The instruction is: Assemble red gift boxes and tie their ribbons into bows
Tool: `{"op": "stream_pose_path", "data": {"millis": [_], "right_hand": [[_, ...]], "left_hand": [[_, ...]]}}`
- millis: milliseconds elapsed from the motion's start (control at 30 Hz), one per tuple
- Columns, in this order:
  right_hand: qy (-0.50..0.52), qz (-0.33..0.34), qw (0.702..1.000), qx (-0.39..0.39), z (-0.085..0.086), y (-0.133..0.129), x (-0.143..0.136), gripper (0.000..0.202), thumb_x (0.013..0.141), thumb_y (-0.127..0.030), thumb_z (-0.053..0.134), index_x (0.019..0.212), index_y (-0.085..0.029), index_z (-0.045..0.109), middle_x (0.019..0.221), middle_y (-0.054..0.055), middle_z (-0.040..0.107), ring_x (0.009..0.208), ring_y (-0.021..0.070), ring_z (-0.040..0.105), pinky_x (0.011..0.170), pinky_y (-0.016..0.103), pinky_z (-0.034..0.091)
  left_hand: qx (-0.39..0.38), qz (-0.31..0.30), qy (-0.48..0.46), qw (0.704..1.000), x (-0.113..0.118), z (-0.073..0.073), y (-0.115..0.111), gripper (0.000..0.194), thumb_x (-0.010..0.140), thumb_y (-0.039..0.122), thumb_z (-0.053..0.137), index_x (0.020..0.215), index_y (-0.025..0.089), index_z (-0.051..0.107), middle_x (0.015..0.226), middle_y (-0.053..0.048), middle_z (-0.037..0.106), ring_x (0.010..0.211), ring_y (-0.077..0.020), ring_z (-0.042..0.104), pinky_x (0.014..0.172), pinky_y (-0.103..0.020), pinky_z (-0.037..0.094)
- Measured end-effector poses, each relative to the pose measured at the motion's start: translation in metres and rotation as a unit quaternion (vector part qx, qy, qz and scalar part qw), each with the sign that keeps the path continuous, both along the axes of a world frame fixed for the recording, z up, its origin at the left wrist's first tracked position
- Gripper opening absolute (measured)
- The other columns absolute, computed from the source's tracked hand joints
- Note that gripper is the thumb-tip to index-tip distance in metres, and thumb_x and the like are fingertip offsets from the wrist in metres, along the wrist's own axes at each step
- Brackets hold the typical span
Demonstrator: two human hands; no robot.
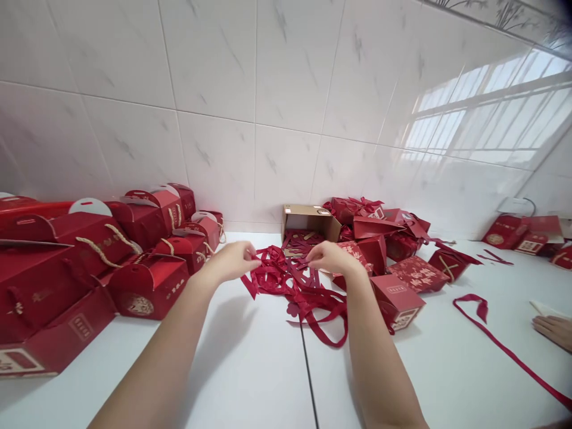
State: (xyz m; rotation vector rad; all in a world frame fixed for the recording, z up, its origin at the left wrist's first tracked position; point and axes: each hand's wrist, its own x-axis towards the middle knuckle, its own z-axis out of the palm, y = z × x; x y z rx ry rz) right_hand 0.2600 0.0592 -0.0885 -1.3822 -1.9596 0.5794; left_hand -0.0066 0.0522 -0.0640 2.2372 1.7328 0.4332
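Preferably, handle the ribbons, just below frame centre, strand by strand to avoid snags; the left hand and right hand are half-curled at opposite sides, any hold indiscernible.

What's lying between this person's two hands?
In the head view, a tangled heap of red ribbon lies between the left hand and the right hand, with darker strips nearer the right.
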Motion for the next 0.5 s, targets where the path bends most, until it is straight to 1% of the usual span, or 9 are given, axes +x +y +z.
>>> {"op": "stream_pose_path", "data": {"millis": [67,133,167,200,267,333,400,433,500], "right_hand": [[-0.04,0.042,0.998,-0.032,-0.019,0.011,-0.019,0.009,0.071,-0.019,0.075,0.067,-0.014,0.069,0.061,0.001,0.067,0.053,0.0139,0.061,0.055,0.027,0.05],[-0.063,0.073,0.994,-0.045,-0.038,0.019,-0.041,0.017,0.087,-0.03,0.062,0.093,-0.015,0.066,0.088,0.003,0.068,0.074,0.0146,0.064,0.067,0.03,0.054],[-0.067,0.083,0.993,-0.046,-0.046,0.022,-0.051,0.02,0.091,-0.032,0.057,0.103,-0.017,0.063,0.102,0.005,0.065,0.084,0.0158,0.064,0.073,0.032,0.055],[-0.069,0.092,0.992,-0.045,-0.054,0.024,-0.061,0.022,0.093,-0.033,0.053,0.109,-0.019,0.06,0.111,0.006,0.062,0.092,0.0167,0.062,0.079,0.035,0.054],[-0.062,0.106,0.992,-0.034,-0.064,0.024,-0.075,0.024,0.093,-0.032,0.053,0.113,-0.021,0.06,0.119,0.007,0.06,0.099,0.0191,0.061,0.083,0.037,0.053],[-0.05,0.117,0.992,-0.019,-0.07,0.023,-0.08,0.024,0.092,-0.032,0.054,0.113,-0.021,0.06,0.12,0.007,0.059,0.1,0.0194,0.06,0.084,0.037,0.052],[-0.036,0.12,0.992,-0.007,-0.069,0.023,-0.079,0.024,0.093,-0.032,0.054,0.113,-0.022,0.06,0.12,0.007,0.059,0.1,0.0192,0.06,0.084,0.036,0.052],[-0.029,0.119,0.993,-0.001,-0.066,0.024,-0.077,0.024,0.093,-0.033,0.054,0.113,-0.021,0.06,0.119,0.006,0.059,0.099,0.0192,0.061,0.083,0.036,0.053],[-0.008,0.11,0.994,0.015,-0.056,0.027,-0.072,0.024,0.091,-0.034,0.056,0.108,-0.017,0.061,0.11,0.006,0.062,0.092,0.018,0.062,0.079,0.036,0.053]], "left_hand": [[-0.063,-0.018,0.054,0.996,-0.001,-0.013,0.008,0.025,0.062,0.034,0.069,0.081,0.018,0.068,0.081,-0.007,0.071,0.071,-0.0235,0.066,0.058,-0.028,0.048],[-0.121,-0.046,0.095,0.987,0.002,-0.025,0.012,0.025,0.053,0.028,0.077,0.075,0.018,0.068,0.07,-0.004,0.069,0.062,-0.0211,0.064,0.055,-0.028,0.048],[-0.142,-0.061,0.108,0.982,0.005,-0.031,0.013,0.029,0.055,0.027,0.078,0.079,0.017,0.068,0.072,-0.003,0.068,0.063,-0.0196,0.063,0.057,-0.028,0.049],[-0.155,-0.075,0.116,0.978,0.009,-0.037,0.013,0.031,0.061,0.029,0.078,0.087,0.017,0.067,0.078,-0.003,0.068,0.067,-0.0186,0.064,0.06,-0.029,0.051],[-0.162,-0.092,0.123,0.975,0.018,-0.05,0.016,0.031,0.08,0.031,0.068,0.105,0.015,0.062,0.097,-0.006,0.066,0.081,-0.0182,0.064,0.072,-0.034,0.054],[-0.154,-0.091,0.121,0.976,0.025,-0.061,0.019,0.03,0.09,0.031,0.057,0.115,0.015,0.057,0.112,-0.008,0.061,0.094,-0.0193,0.062,0.081,-0.039,0.054],[-0.138,-0.082,0.11,0.981,0.027,-0.067,0.023,0.03,0.091,0.032,0.055,0.116,0.016,0.057,0.116,-0.009,0.06,0.098,-0.0203,0.061,0.083,-0.04,0.054],[-0.121,-0.078,0.099,0.985,0.025,-0.066,0.025,0.03,0.091,0.032,0.056,0.116,0.017,0.057,0.116,-0.008,0.06,0.098,-0.02,0.061,0.082,-0.04,0.054],[-0.062,-0.068,0.065,0.994,0.019,-0.058,0.025,0.026,0.091,0.031,0.055,0.111,0.016,0.059,0.114,-0.009,0.06,0.097,-0.02,0.061,0.083,-0.039,0.052]]}}
